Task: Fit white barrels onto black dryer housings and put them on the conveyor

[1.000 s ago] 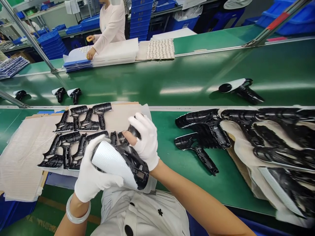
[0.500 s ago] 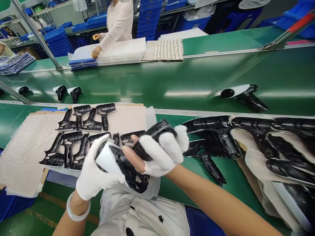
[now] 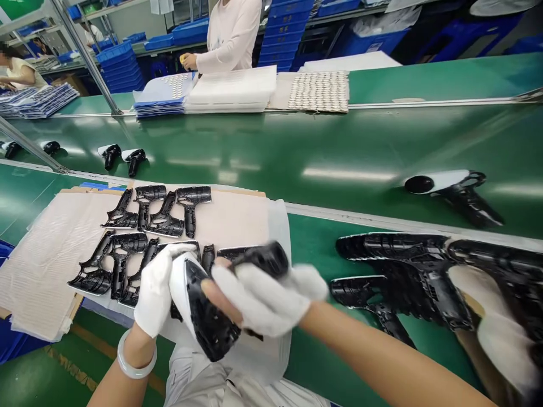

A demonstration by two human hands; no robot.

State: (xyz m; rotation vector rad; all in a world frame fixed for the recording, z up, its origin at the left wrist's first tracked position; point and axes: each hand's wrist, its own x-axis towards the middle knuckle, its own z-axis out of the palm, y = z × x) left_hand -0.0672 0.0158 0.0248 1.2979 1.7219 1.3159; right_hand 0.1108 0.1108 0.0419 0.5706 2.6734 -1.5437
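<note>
"Status of the left hand (image 3: 158, 287)?"

"White glove on, fingers curled closed and angled up and to the right, held low at centre."

"The left wrist (image 3: 133, 353)?"

"Bare, with a pale bangle (image 3: 136, 362) sitting around it."

"And the right hand (image 3: 265, 299)?"

"Also gloved, lying nearly flat across the body, just beside the left. Blurred, so the finger positions cannot be confirmed. Bare skin shows at its left end."

"The right forearm (image 3: 382, 356)?"

"Bare, reaching in from the lower right."

white cotton gloves (image 3: 158, 288), pale bangle (image 3: 127, 362), pale work coat (image 3: 186, 376)
</note>
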